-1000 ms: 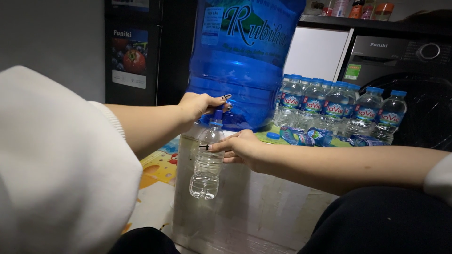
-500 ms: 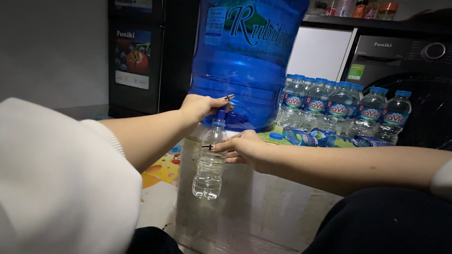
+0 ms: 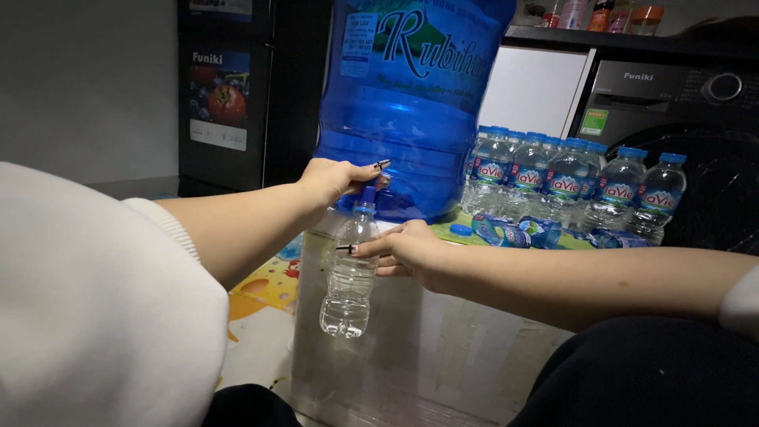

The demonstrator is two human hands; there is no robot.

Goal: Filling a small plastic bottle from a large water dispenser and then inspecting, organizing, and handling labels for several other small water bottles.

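Observation:
A large blue water jug (image 3: 411,103) stands on a box-like stand (image 3: 443,348). My left hand (image 3: 336,180) rests on the blue tap (image 3: 368,193) at the jug's base, fingers closed over it. My right hand (image 3: 405,251) grips a small clear plastic bottle (image 3: 348,277) by its upper part and holds it upright, mouth right under the tap. The bottle hangs in the air beside the stand, with some water in its lower half.
Several small capped water bottles (image 3: 569,182) stand in a row right of the jug, some lying flat (image 3: 514,231). A dark fridge (image 3: 229,87) is at the back left, a dark appliance (image 3: 680,87) at the back right. A colourful mat (image 3: 269,281) covers the floor.
Both hands and the bottle have stayed in place; only the view has shifted slightly. The water level in the bottle shows no clear change.

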